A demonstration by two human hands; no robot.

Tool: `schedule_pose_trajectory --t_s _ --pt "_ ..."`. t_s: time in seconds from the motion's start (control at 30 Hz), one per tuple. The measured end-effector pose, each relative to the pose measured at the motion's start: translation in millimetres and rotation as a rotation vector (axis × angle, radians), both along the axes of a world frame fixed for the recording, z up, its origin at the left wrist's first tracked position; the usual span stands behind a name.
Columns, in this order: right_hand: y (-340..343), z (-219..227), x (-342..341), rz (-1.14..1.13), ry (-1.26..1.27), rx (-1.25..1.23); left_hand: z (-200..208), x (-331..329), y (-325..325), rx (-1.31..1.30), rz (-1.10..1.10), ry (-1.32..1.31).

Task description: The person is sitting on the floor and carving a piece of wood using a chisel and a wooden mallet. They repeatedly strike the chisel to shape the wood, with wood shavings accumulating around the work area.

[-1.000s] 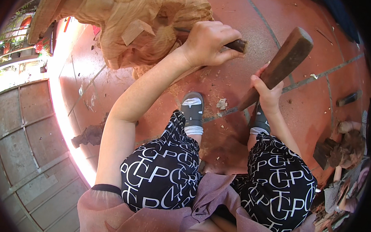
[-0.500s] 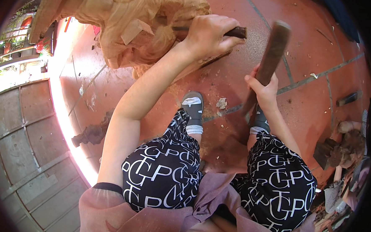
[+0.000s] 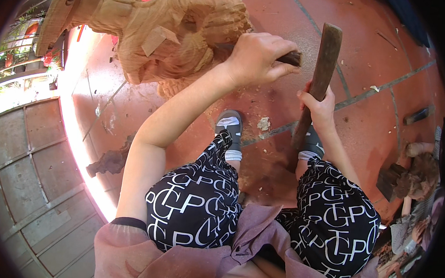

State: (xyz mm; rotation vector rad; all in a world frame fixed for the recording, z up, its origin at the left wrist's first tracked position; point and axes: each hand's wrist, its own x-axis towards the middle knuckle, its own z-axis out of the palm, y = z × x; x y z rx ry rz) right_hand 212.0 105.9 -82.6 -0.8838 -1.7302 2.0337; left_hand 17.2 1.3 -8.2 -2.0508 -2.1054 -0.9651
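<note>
A large carved wooden figure (image 3: 123, 18) lies on its side on the floor at the far left, its surface tan and grooved. My left hand (image 3: 262, 60) is closed round the dark handle of a chisel (image 3: 291, 58), held beside the carving. The chisel's shaft runs left toward the wood; its tip cannot be made out. In my right hand (image 3: 319, 106) is a long, flat-sided dark wooden mallet (image 3: 329, 54), gripped near its middle and held upright. Its thick end points away from me, apart from the chisel handle.
Red tiles (image 3: 364, 131) cover the floor, with scattered wood chips (image 3: 264, 124). A dark, gnarled wood piece (image 3: 111, 159) lies at the left. On the right are a dark block (image 3: 419, 115) and a brown wooden lump (image 3: 422, 177). A metal panel (image 3: 25, 164) stands at the left edge.
My left hand and the chisel have moved a little toward me and to the right. The mallet's upper end has shifted slightly left.
</note>
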Motion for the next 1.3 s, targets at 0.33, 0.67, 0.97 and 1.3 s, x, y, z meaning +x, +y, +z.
schedule_pose_trajectory --t_s 0.33,0.67,0.97,1.3 --pt "-4 3 0 -0.073 0.095 -0.080 -2 -17 -4 -0.007 -0.016 0.054" --pt "-21 -9 -3 0.148 -0.030 -0.031 -18 -29 2 -0.023 0.089 0.089" --pt "-9 -14 2 0.073 -0.008 -0.196 -15 3 -13 -0.113 0.124 -0.059" --pt "9 -64 24 -0.213 -0.063 -0.602 -36 24 -91 -0.340 0.478 -0.354"
